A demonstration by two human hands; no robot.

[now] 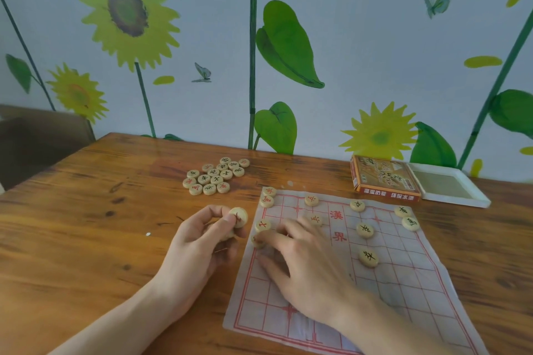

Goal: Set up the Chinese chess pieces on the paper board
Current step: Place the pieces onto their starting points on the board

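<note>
The paper board [403, 291] with red grid lines lies on the wooden table, right of centre. Several round wooden pieces stand on its far half, some with red characters [311, 200], some with black [364, 230]. My left hand [202, 242] is just left of the board and pinches a red-marked piece [238, 217] between thumb and forefinger; more pieces seem tucked in its palm. My right hand [305, 262] lies over the board's left edge, fingertips on a piece [257, 241] below another red piece [263, 225].
A pile of loose pieces [215, 177] sits on the table beyond my left hand. The orange game box [385, 177] and its white lid [450, 187] rest at the back right near the sunflower wall. A dark chair back [37, 138] stands far left.
</note>
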